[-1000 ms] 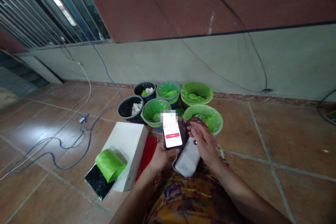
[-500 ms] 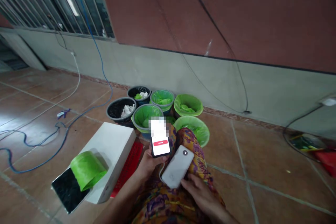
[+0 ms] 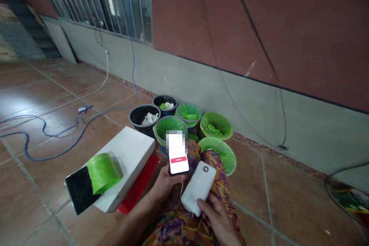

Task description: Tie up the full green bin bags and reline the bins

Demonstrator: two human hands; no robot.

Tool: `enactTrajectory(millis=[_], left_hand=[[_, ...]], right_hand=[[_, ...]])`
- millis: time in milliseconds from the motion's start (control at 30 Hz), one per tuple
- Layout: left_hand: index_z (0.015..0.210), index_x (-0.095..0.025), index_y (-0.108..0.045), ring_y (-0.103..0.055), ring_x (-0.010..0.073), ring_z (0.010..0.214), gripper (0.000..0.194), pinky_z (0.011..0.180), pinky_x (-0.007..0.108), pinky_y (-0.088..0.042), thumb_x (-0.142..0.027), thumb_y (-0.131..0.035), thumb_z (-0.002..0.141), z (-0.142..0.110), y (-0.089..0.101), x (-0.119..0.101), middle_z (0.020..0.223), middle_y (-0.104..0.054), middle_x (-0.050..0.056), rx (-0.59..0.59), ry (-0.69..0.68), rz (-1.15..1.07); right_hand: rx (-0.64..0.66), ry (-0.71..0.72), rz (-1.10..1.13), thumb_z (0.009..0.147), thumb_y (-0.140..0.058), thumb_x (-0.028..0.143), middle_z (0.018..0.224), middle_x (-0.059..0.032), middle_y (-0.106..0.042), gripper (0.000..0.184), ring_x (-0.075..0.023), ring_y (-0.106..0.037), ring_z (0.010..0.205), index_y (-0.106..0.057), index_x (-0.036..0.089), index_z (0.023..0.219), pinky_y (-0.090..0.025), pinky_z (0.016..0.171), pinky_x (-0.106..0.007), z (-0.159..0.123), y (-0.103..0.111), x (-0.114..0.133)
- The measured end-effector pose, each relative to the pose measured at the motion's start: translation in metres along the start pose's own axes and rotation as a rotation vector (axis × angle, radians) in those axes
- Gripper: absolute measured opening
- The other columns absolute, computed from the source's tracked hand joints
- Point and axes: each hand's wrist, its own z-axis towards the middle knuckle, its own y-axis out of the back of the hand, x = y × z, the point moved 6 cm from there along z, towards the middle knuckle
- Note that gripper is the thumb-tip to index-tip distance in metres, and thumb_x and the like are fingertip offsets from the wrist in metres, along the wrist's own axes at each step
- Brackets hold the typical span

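Note:
My left hand (image 3: 165, 184) is wrapped round the lower end of a smartphone (image 3: 179, 166), its screen lit white with a red bar and partly blurred out. A white cable (image 3: 181, 189) runs down from the phone towards a white power bank (image 3: 198, 188) with a round dark mark near its top. My right hand (image 3: 215, 212) grips the power bank's lower right edge, the thumb on its face and the other fingers partly hidden beside and beneath it. Both things are above my lap, over patterned trousers (image 3: 170, 223).
Several bag-lined bins (image 3: 216, 114), green and black, stand by the wall. On the left, a white box (image 3: 131, 142) carries a green bag roll (image 3: 103, 173) and a black packet (image 3: 80, 188). A red item (image 3: 138, 186) lies beside it. Blue cable (image 3: 80, 134) crosses the tiled floor.
My right hand has moved from beside the power bank onto its lower edge and now grips it. The whole view has shifted, with the window and bins further right. The phone stays in my left hand.

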Motion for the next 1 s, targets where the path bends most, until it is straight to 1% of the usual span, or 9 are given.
enactTrajectory(millis=[100, 200, 267, 367, 500, 633, 767, 867, 1000], left_hand=[[0.101, -0.014, -0.073, -0.068, 0.0230, 0.089, 0.045, 0.084, 0.033, -0.052, -0.024, -0.085, 0.059, -0.004, 0.012, -0.005, 0.099, -0.075, 0.009, -0.060, -0.009, -0.043], [0.107, -0.013, -0.071, -0.069, 0.0263, 0.088, 0.053, 0.080, 0.036, -0.054, -0.025, -0.086, 0.057, -0.011, 0.030, -0.019, 0.102, -0.074, 0.012, -0.149, -0.018, -0.109], [0.110, -0.013, -0.069, -0.070, 0.0275, 0.086, 0.057, 0.076, 0.037, -0.055, -0.025, -0.085, 0.057, -0.015, 0.046, -0.031, 0.103, -0.074, 0.013, -0.239, -0.041, -0.164], [0.109, -0.013, -0.069, -0.070, 0.0277, 0.088, 0.057, 0.081, 0.038, -0.055, -0.021, -0.085, 0.055, -0.017, 0.077, -0.044, 0.104, -0.074, 0.013, -0.407, -0.093, -0.242], [0.099, -0.012, -0.070, -0.071, 0.0263, 0.083, 0.051, 0.082, 0.038, -0.055, -0.013, -0.084, 0.050, -0.007, 0.122, -0.037, 0.094, -0.076, 0.011, -0.593, -0.080, -0.282], [0.090, -0.012, -0.069, -0.071, 0.0234, 0.074, 0.041, 0.077, 0.037, -0.057, -0.003, -0.077, 0.051, 0.003, 0.157, -0.022, 0.083, -0.076, 0.009, -0.748, -0.014, -0.379], [0.088, -0.013, -0.068, -0.070, 0.0208, 0.069, 0.039, 0.070, 0.032, -0.058, 0.003, -0.071, 0.053, 0.011, 0.177, -0.018, 0.077, -0.075, 0.007, -0.839, 0.019, -0.419], [0.086, -0.012, -0.068, -0.068, 0.0186, 0.066, 0.038, 0.066, 0.029, -0.057, 0.004, -0.069, 0.052, 0.016, 0.192, -0.014, 0.074, -0.074, 0.005, -0.898, 0.018, -0.396], [0.081, -0.011, -0.067, -0.063, 0.0146, 0.057, 0.034, 0.056, 0.024, -0.052, 0.001, -0.071, 0.050, 0.020, 0.210, -0.005, 0.066, -0.071, 0.002, -0.955, 0.054, -0.343]], right_hand=[[-0.015, 0.064, -0.012, 0.065, -0.078, 0.051, 0.077, -0.0038, -0.070, 0.062, -0.0123, -0.052, 0.054, -0.067, 0.016, 0.114, -0.039, 0.049, -0.023, 0.004, -0.006, 0.027], [0.026, 0.108, -0.025, 0.064, -0.079, 0.047, 0.087, -0.0062, -0.072, 0.056, -0.0164, -0.060, 0.067, -0.068, 0.015, 0.109, -0.046, 0.058, -0.025, 0.022, -0.024, 0.067], [0.065, 0.132, -0.086, 0.061, -0.080, 0.042, 0.080, -0.0058, -0.071, 0.047, -0.0158, -0.059, 0.065, -0.070, 0.014, 0.096, -0.045, 0.057, -0.024, 0.043, -0.042, 0.093], [0.109, 0.130, -0.209, 0.061, -0.076, 0.034, 0.057, 0.0002, -0.060, 0.027, -0.0099, -0.047, 0.049, -0.066, 0.013, 0.074, -0.032, 0.044, -0.021, 0.086, -0.079, 0.114], [0.230, 0.028, -0.336, 0.069, -0.066, 0.019, 0.046, 0.0035, -0.052, 0.009, -0.0070, -0.040, 0.041, -0.063, 0.012, 0.065, -0.024, 0.040, -0.020, 0.144, -0.143, 0.105], [0.293, -0.051, -0.538, 0.071, -0.062, 0.009, 0.039, 0.0055, -0.047, 0.012, -0.0057, -0.035, 0.036, -0.061, 0.013, 0.060, -0.022, 0.038, -0.020, 0.182, -0.191, 0.084], [0.362, -0.046, -0.649, 0.067, -0.065, 0.004, 0.043, 0.0039, -0.052, 0.008, -0.0078, -0.045, 0.043, -0.064, 0.012, 0.064, -0.033, 0.044, -0.019, 0.208, -0.220, 0.067], [0.427, -0.038, -0.637, 0.065, -0.066, 0.002, 0.056, 0.0011, -0.062, 0.011, -0.0095, -0.054, 0.052, -0.067, 0.011, 0.071, -0.040, 0.050, -0.019, 0.226, -0.237, 0.055], [0.479, -0.041, -0.688, 0.066, -0.068, 0.006, 0.061, 0.0006, -0.065, 0.011, -0.0092, -0.055, 0.055, -0.068, 0.010, 0.076, -0.040, 0.050, -0.018, 0.245, -0.252, 0.043]])
